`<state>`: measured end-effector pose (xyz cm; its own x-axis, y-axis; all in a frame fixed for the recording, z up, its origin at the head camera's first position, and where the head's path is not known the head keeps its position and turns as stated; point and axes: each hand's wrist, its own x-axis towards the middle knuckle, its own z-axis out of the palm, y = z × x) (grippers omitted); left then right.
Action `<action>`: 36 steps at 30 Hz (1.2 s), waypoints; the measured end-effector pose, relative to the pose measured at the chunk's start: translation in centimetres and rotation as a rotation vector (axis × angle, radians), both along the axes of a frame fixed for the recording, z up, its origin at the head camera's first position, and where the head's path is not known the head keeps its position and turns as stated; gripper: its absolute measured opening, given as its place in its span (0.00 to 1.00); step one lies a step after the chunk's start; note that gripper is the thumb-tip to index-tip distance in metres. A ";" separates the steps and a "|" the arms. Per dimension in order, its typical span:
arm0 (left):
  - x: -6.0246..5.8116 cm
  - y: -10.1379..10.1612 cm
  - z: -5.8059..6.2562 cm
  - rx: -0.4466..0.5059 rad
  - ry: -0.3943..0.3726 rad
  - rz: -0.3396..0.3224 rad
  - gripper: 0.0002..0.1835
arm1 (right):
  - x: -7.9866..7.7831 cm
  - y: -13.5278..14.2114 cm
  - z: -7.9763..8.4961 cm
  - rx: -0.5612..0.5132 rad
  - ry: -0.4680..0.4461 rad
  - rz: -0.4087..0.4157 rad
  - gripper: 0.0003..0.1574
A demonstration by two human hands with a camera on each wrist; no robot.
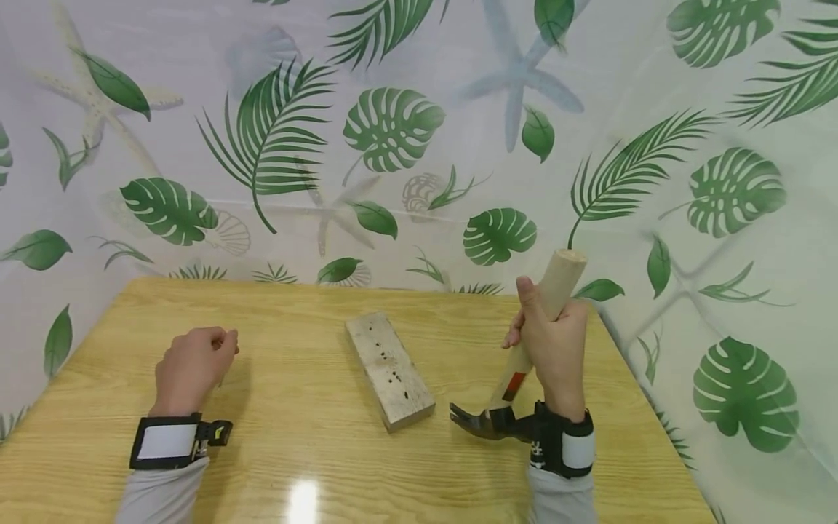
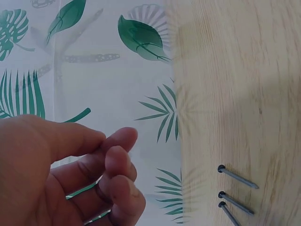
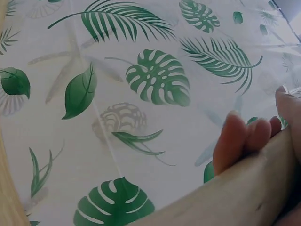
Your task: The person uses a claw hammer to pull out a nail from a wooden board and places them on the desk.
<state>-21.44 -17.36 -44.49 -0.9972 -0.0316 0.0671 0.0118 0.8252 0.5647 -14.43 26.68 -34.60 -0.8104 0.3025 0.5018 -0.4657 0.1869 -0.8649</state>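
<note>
My right hand (image 1: pixel 553 349) grips the pale wooden handle of a claw hammer (image 1: pixel 564 273) with the thumb along it. The hammer hangs head down, its black metal head beside the wrist strap and the handle end tilted up. In the right wrist view the handle (image 3: pixel 225 197) crosses the lower right corner, with fingertips (image 3: pixel 230 141) over it. My left hand (image 1: pixel 195 367) hovers over the left of the table, fingers loosely curled and nothing visible in them. Several steel nails (image 2: pixel 237 177) lie on the wood near it in the left wrist view.
A rectangular wood block (image 1: pixel 390 370) with a row of dark spots lies mid-table between the hands. The yellow wood-grain table (image 1: pixel 281 437) ends at the back against a leaf-patterned cloth (image 1: pixel 393 240), which also runs along the right side.
</note>
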 end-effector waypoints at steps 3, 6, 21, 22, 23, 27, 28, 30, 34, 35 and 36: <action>0.0 0.1 -0.1 0.005 -0.007 -0.013 0.24 | -1.0 0.2 -0.6 0.013 -0.076 0.010 0.27; 0.1 0.1 -0.2 0.014 -0.006 -0.026 0.24 | -1.8 0.4 -1.3 0.028 -0.120 0.048 0.29; 0.0 1.8 -1.0 -0.009 -0.033 -0.094 0.19 | -5.7 3.3 -7.1 0.126 -0.510 0.069 0.29; 0.1 2.1 -1.1 -0.010 -0.039 -0.101 0.19 | -6.1 3.5 -7.9 0.138 -0.549 0.079 0.33; 0.1 2.3 -1.1 -0.011 -0.045 -0.108 0.19 | -6.3 3.7 -8.6 0.145 -0.587 0.092 0.36; 0.5 3.0 -1.0 -0.014 -0.057 -0.125 0.18 | -7.1 4.0 -11.0 0.207 -0.706 0.124 0.43; 0.6 3.1 -0.9 -0.017 -0.058 -0.126 0.18 | -7.1 4.0 -11.4 0.237 -0.730 0.111 0.44; 0.7 3.3 -0.8 -0.023 -0.063 -0.126 0.18 | -7.2 4.0 -11.9 0.299 -0.768 0.078 0.45; 0.9 3.5 -0.6 -0.030 -0.073 -0.128 0.18 | -7.0 3.7 -12.6 0.331 -0.819 0.025 0.44; 0.9 3.5 -0.7 -0.029 -0.074 -0.129 0.18 | -6.9 3.6 -12.6 0.330 -0.824 0.021 0.44; 0.9 3.6 -0.7 -0.030 -0.074 -0.130 0.18 | -6.8 3.5 -12.7 0.329 -0.831 0.017 0.43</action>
